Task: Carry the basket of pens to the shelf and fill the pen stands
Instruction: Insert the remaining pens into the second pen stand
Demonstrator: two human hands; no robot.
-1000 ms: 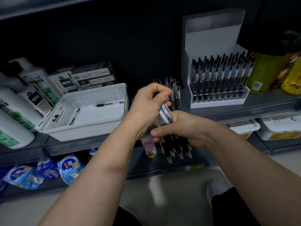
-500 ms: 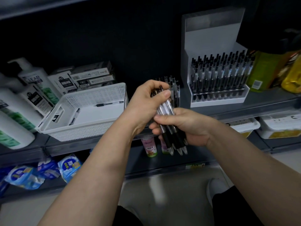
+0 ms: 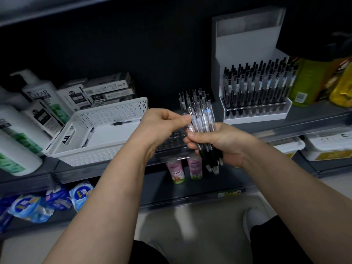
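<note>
Above the front edge of the shelf (image 3: 308, 119), the right hand (image 3: 219, 141) curls round a bundle of pens (image 3: 202, 121), tips down, while the left hand (image 3: 162, 124) pinches the top of one clear barrel between thumb and fingers (image 3: 179, 119). Best to draw that single pen straight up with the bundle gripped tight, then seat it in a free hole of the clear pen stand (image 3: 171, 143) just behind. To its left, the basket (image 3: 106, 113) holds a few more.
</note>
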